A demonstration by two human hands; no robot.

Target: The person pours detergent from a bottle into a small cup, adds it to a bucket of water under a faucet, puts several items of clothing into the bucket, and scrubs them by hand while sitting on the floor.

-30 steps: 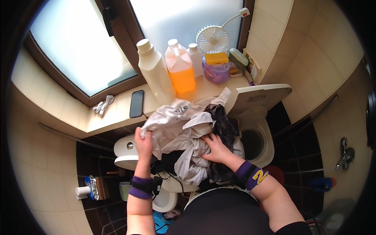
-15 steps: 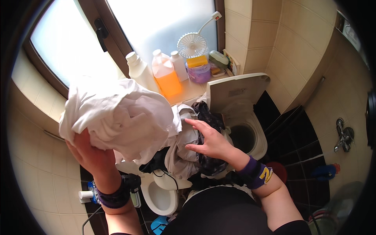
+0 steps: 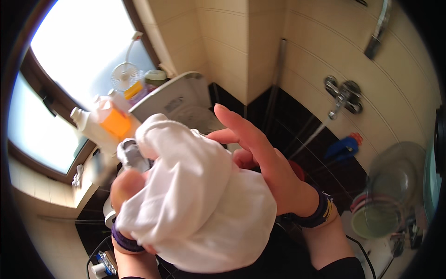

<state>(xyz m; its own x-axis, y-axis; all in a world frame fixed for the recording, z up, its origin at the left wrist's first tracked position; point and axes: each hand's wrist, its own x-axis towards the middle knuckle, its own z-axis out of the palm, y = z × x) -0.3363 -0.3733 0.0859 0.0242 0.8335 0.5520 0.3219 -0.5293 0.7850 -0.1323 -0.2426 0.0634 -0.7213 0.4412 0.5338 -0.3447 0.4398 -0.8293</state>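
Note:
A bunched white cloth (image 3: 200, 190) fills the middle of the view, close to my chest; its exact kind is unclear. My left hand (image 3: 126, 185) grips it from the left, mostly hidden by the folds and blurred. At the cloth's upper right edge is my right hand (image 3: 274, 169). Its index finger points up and away while the other fingers are bent, one touching the cloth and some partly behind it. Beyond the bundle, a small piece of grey-white fabric (image 3: 132, 154) shows.
A raised white lid (image 3: 174, 100) stands behind the cloth. Bottles, including one with orange liquid (image 3: 116, 122), and a small white fan (image 3: 125, 76) are at the window. On the right wall is a metal tap (image 3: 344, 95); a blue object (image 3: 341, 148) and basins (image 3: 376, 216) sit lower.
The view has swung right. The white cloth has come down and toward my body in my left hand. My right hand has moved to its edge. The laundry pile is now mostly hidden.

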